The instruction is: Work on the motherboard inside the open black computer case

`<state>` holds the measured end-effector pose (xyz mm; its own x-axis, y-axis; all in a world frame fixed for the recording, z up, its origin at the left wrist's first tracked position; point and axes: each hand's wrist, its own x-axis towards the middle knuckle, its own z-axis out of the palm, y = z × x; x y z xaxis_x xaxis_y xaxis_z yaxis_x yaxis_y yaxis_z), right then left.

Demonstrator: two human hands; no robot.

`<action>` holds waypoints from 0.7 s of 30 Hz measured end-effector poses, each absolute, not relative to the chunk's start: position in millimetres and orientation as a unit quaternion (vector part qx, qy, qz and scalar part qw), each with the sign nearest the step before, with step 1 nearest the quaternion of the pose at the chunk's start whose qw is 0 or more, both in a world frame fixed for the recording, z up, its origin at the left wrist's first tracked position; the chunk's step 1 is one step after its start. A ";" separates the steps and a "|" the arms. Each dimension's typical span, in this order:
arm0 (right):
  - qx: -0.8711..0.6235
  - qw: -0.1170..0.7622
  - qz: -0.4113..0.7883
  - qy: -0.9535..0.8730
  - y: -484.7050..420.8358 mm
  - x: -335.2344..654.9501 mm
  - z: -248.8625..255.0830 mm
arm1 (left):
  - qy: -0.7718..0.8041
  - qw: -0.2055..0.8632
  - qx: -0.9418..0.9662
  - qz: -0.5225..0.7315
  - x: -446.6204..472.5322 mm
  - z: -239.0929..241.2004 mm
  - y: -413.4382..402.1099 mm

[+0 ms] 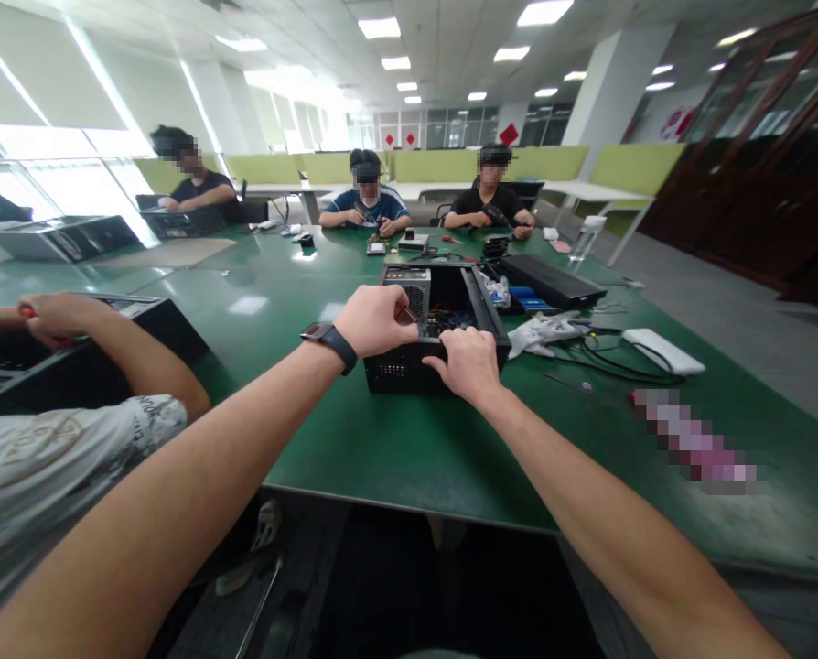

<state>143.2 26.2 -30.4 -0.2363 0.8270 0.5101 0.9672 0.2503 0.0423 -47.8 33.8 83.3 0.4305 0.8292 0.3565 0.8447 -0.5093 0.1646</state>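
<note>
Lettering on the neighbouring person's sleeve (pixel 154 423) cannot be read reliably. The black computer case (pixel 409 377), open-topped with wiring inside, stands centrally on the green tabletop (pixel 368 458). Left hand (pixel 378 320): bent over the near-left rim, thumb and fingers together; contents cannot be determined. Right hand (pixel 469 361): gripping the near rim, thumb on the outer panel.

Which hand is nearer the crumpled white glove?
Right: the right hand is on the computer case, just left of the glove; the left hand is farther left, over its left side.
</note>
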 end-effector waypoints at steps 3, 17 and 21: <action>-0.578 0.208 -0.172 -0.770 -28.1 144.0 -30.8 | -0.484 0.026 -0.859 -0.166 -34.3 77.6 28.9; -0.543 0.280 -0.064 -0.789 -208.8 161.5 -35.2 | -0.403 0.036 -0.897 0.176 7.0 15.0 14.4; -0.538 0.297 -0.053 -0.787 -221.7 161.4 -34.7 | -0.398 0.019 -0.886 0.239 14.7 1.3 6.8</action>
<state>161.4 -221.7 -34.7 -0.2447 0.8147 0.5257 0.8782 0.4160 -0.2360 14.7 6.8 1.3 0.5689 0.7139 -0.4082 0.6961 -0.6824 -0.2233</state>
